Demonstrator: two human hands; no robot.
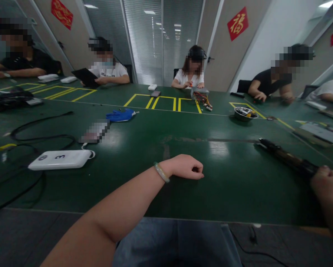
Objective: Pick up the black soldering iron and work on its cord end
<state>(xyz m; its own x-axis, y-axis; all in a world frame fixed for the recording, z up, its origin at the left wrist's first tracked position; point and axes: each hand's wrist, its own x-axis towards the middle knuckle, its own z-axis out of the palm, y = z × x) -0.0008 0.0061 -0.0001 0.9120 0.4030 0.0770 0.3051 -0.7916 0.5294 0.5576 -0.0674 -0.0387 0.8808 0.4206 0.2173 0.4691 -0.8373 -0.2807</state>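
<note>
My left hand (187, 167) rests on the green table (161, 200) in a loose fist, with nothing showing in the curled fingers. A pale bangle (161, 172) circles that wrist. At the right edge, my right hand (329, 185) is wrapped around the rear end of a long dark electric screwdriver (286, 155). Its narrow tip points away to the left, over the tabletop; whether it touches the surface I cannot tell.
Left of me lie a white power bank (61, 159), a phone (95, 131) cabled to it, black cables (41, 139) and a blue glove (120, 115). Farther off stand a metal bowl (246, 115) of small parts and a metal box with coloured wires (200, 92). Several people sit across the table.
</note>
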